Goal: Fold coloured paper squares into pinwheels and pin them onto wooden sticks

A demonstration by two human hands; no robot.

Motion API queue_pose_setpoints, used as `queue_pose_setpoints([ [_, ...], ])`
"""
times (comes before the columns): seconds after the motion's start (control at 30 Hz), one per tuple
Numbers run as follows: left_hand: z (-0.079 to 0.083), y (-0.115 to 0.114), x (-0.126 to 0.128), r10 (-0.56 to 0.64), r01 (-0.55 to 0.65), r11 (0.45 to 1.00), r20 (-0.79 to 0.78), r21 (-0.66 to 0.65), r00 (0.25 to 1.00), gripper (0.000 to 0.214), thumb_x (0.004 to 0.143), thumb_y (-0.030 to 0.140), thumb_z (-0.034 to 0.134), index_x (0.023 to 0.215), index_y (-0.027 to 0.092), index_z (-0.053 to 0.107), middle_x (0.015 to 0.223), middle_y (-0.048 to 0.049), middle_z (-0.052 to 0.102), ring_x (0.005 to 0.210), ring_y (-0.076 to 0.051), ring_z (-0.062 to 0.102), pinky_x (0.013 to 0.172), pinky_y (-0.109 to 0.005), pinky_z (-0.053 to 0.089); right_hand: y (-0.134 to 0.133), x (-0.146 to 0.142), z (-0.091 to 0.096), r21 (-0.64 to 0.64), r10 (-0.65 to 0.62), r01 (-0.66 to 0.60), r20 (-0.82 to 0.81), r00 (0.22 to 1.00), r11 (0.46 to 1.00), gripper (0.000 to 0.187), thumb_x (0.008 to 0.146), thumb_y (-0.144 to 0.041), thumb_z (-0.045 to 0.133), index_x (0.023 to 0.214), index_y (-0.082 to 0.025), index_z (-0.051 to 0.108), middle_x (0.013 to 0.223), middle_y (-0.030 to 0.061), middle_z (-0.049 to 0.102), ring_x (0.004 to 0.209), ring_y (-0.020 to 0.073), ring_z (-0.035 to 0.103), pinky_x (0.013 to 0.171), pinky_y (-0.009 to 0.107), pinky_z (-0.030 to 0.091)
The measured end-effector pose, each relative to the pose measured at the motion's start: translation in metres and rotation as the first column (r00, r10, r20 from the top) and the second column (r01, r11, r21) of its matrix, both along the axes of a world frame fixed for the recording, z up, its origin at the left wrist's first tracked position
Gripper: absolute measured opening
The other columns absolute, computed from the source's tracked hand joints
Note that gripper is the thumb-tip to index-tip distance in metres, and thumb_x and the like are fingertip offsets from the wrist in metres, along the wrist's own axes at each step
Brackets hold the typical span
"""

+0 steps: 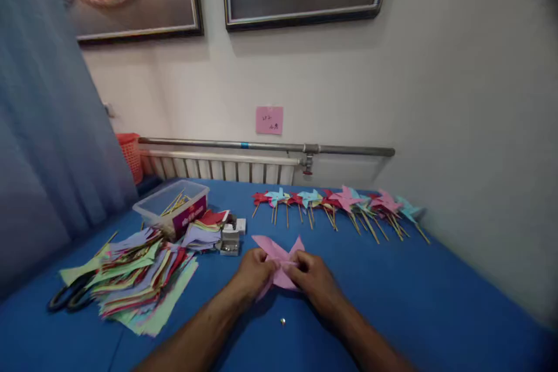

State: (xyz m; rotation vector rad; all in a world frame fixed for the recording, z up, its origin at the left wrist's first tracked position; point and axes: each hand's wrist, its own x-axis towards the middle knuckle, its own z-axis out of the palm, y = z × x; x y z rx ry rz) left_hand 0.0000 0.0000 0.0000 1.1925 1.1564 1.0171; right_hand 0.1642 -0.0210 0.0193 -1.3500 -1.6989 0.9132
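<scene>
A pink paper piece (279, 256), folded into pointed flaps like a pinwheel, lies on the blue table (414, 296) in front of me. My left hand (253, 272) pinches its left side with curled fingers. My right hand (314, 280) grips its right side, fingers closed over the middle fold. A small silver pin (283, 321) lies on the table just below both hands.
A row of finished paper pinwheels on sticks (344, 206) lies at the back. A stack of coloured paper squares (139, 279) sits at left, over black scissors (65, 297). A clear box of sticks (172, 204) and a small pin box (229, 241) stand behind it.
</scene>
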Motion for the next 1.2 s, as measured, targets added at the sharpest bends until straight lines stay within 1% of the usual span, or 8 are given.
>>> queue_pose_setpoints([
  [0.17, -0.002, 0.000, -0.001, -0.010, 0.010, 1.000, 0.005, 0.008, 1.000, 0.033, 0.062, 0.035, 0.078, 0.057, 0.018, 0.049, 0.047, 0.0071, 0.043, 0.044, -0.006, 0.034, 0.045, -0.021, 0.024, 0.003, 0.002, -0.003, -0.031, 0.009, -0.011, -0.051, 0.999, 0.999, 0.024, 0.075, -0.038, 0.059, 0.064, -0.021, 0.048, 0.057, -0.0063, 0.041, 0.055, 0.0111, 0.037, 0.052, 0.025, 0.027],
  [0.33, -0.006, -0.001, -0.002, -0.088, 0.088, 0.996, 0.088, 0.009, 0.992, 0.035, 0.063, 0.043, 0.079, 0.068, 0.014, 0.059, 0.055, 0.0028, 0.053, 0.048, -0.009, 0.044, 0.049, -0.023, 0.033, 0.007, 0.005, -0.007, -0.140, 0.045, -0.071, -0.182, 0.982, 0.988, 0.023, 0.072, -0.039, 0.064, 0.065, -0.022, 0.049, 0.052, -0.0084, 0.040, 0.049, 0.0098, 0.034, 0.048, 0.024, 0.025],
  [0.47, -0.006, -0.001, -0.002, -0.090, 0.090, 0.996, 0.091, 0.004, 0.992, 0.039, 0.061, 0.046, 0.081, 0.068, 0.015, 0.058, 0.053, 0.0035, 0.052, 0.047, -0.009, 0.044, 0.049, -0.024, 0.036, 0.004, 0.004, -0.003, -0.082, 0.041, -0.049, -0.103, 0.994, 0.995, 0.022, 0.072, -0.035, 0.064, 0.062, -0.021, 0.050, 0.055, -0.0067, 0.043, 0.053, 0.0101, 0.037, 0.050, 0.024, 0.027],
  [0.6, -0.002, -0.002, -0.001, -0.092, 0.090, 0.996, 0.077, 0.027, 0.993, 0.036, 0.062, 0.043, 0.079, 0.065, 0.016, 0.054, 0.051, 0.0057, 0.047, 0.044, -0.007, 0.038, 0.046, -0.022, 0.030, 0.001, 0.003, 0.001, -0.036, 0.042, -0.043, -0.035, 0.999, 0.998, 0.020, 0.072, -0.032, 0.062, 0.061, -0.020, 0.051, 0.057, -0.0052, 0.046, 0.056, 0.0109, 0.040, 0.053, 0.025, 0.030],
  [0.8, 0.001, -0.004, -0.002, -0.060, 0.059, 0.998, 0.017, 0.022, 0.998, 0.038, 0.060, 0.042, 0.078, 0.059, 0.019, 0.047, 0.047, 0.0084, 0.040, 0.043, -0.005, 0.032, 0.044, -0.021, 0.022, 0.003, 0.006, -0.003, -0.151, 0.057, -0.081, -0.159, 0.986, 0.985, 0.020, 0.073, -0.035, 0.062, 0.064, -0.022, 0.049, 0.050, -0.0079, 0.043, 0.046, 0.0098, 0.038, 0.046, 0.024, 0.028],
  [0.97, 0.002, -0.004, -0.001, -0.047, 0.048, 0.999, -0.015, 0.017, 0.999, 0.037, 0.061, 0.039, 0.076, 0.057, 0.021, 0.044, 0.045, 0.0091, 0.038, 0.040, -0.006, 0.032, 0.042, -0.022, 0.024, 0.004, 0.004, -0.006, -0.117, 0.038, -0.052, -0.119, 0.992, 0.992, 0.020, 0.072, -0.031, 0.063, 0.061, -0.021, 0.049, 0.051, -0.0077, 0.043, 0.048, 0.0089, 0.038, 0.048, 0.023, 0.028],
  [1.1, 0.002, -0.004, 0.001, -0.039, 0.039, 0.999, -0.001, 0.032, 0.999, 0.029, 0.062, 0.034, 0.072, 0.057, 0.020, 0.047, 0.044, 0.0078, 0.042, 0.039, -0.007, 0.035, 0.042, -0.022, 0.026, 0.002, 0.002, -0.006, -0.078, 0.033, -0.041, -0.106, 0.994, 0.996, 0.015, 0.073, -0.028, 0.063, 0.063, -0.020, 0.054, 0.054, -0.0064, 0.049, 0.051, 0.0098, 0.043, 0.051, 0.023, 0.032],
  [1.2, 0.001, -0.002, 0.002, 0.013, -0.013, 1.000, 0.025, 0.013, 1.000, 0.027, 0.062, 0.033, 0.074, 0.058, 0.019, 0.051, 0.046, 0.0060, 0.046, 0.040, -0.007, 0.038, 0.042, -0.022, 0.028, 0.006, 0.001, -0.012, -0.064, -0.025, 0.012, -0.200, 0.979, 0.998, 0.013, 0.070, -0.027, 0.068, 0.079, -0.020, 0.062, 0.060, -0.0056, 0.057, 0.055, 0.0117, 0.051, 0.056, 0.024, 0.039],
])
